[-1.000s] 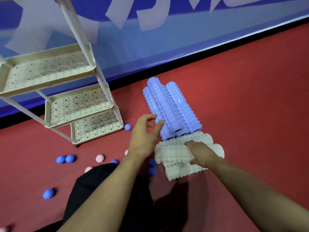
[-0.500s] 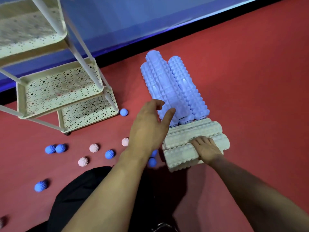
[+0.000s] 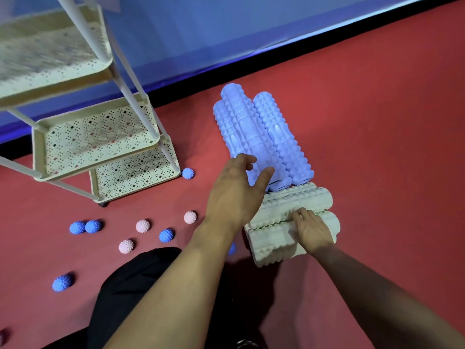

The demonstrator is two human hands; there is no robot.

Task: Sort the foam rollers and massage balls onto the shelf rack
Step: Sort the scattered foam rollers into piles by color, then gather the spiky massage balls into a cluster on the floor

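Three blue foam rollers (image 3: 254, 137) lie stacked on the red floor, pointing away from me. Across their near ends lie white foam rollers (image 3: 297, 200), piled together. My left hand (image 3: 236, 195) hovers open over the near end of the blue rollers, fingers spread, holding nothing. My right hand (image 3: 313, 229) rests palm down on the white rollers, fingers pressing into the groove between two of them. Spiky massage balls, blue (image 3: 166, 235) and pink (image 3: 142, 225), are scattered on the floor to the left. The cream shelf rack (image 3: 98, 137) stands at the upper left with bare perforated shelves.
A blue wall with a black base strip (image 3: 276, 54) runs behind the rollers. One blue ball (image 3: 188, 173) sits by the rack's bottom corner. My dark-clothed knee (image 3: 141, 285) fills the lower middle. Open red floor lies to the right.
The view has drawn closer to the rollers. My left hand moved forward over the blue rollers' near ends, and my right hand slid a little along the white rollers.
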